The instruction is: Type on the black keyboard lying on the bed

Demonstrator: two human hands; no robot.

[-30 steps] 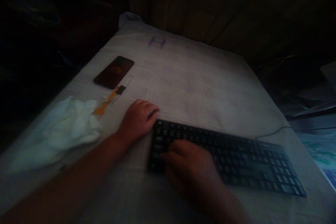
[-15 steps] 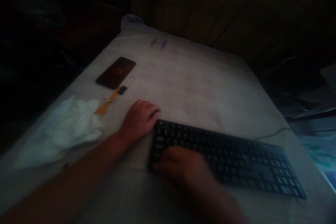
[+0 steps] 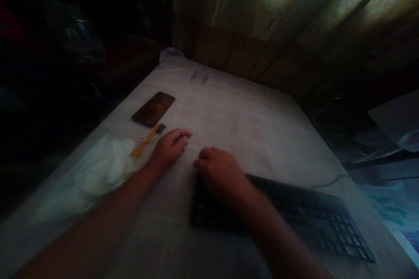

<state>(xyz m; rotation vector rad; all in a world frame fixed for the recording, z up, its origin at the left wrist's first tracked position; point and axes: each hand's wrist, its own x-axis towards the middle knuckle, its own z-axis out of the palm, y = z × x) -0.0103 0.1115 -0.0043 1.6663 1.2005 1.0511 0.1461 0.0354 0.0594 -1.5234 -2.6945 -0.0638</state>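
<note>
A black computer keyboard lies on the cloth-covered table, slanting down toward the right. My right hand is over its upper left corner, fingers closed with the tips turned down. What it grips, if anything, is hidden. To the left, my left hand rests on the cloth, apart from the keyboard, its fingers loosely bent and nothing visible in them. Beside that hand lie an orange strip-like tool and a small dark piece with thin metal prongs. A crumpled white cloth is beside my left forearm.
A smartphone lies back up at the table's left side. The keyboard's cable runs off to the right. Patterned curtains hang behind the pale tablecloth. The room is dim.
My right hand has moved from the keyboard's lower left keys up to its top left corner. My left hand has drawn away from that corner toward the left. The view has tilted up.
</note>
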